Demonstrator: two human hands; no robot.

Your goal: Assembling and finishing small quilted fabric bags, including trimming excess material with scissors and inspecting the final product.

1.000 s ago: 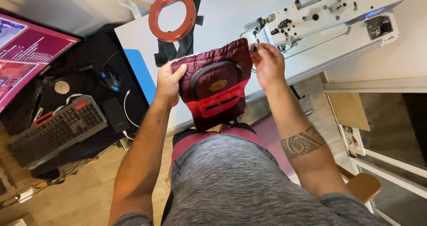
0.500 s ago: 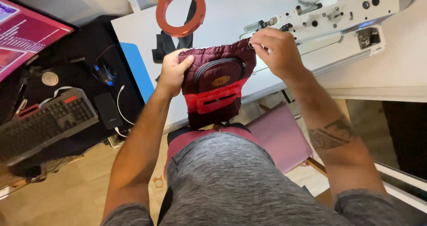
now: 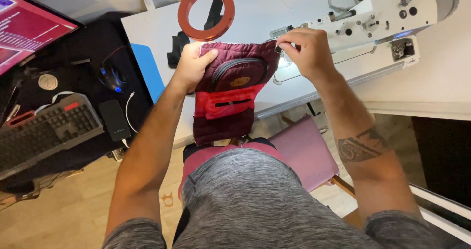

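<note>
Head view: a quilted maroon pouch (image 3: 230,89) with a red zipped pocket is held upright over the near edge of the white tabletop (image 3: 162,28), its top corners pinched shut in the left hand (image 3: 192,65) and the right hand (image 3: 306,50). The right fingers are judged to lie close to the needle end of the white sewing machine (image 3: 373,23), so a snagged fabric edge or pricked finger is possible. An orange ring (image 3: 206,11) and black fabric pieces (image 3: 176,53) are seen just behind the pouch, where they could foul it if laid flat; a keyboard (image 3: 46,129) and mouse (image 3: 112,78) lie well apart.

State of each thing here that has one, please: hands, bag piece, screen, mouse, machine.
left hand: grip shut on bag piece's left top corner
right hand: pinching its right top corner
bag piece: held up, hanging, zip closed
screen: on
mouse: lit blue
sewing machine: work light on
</note>
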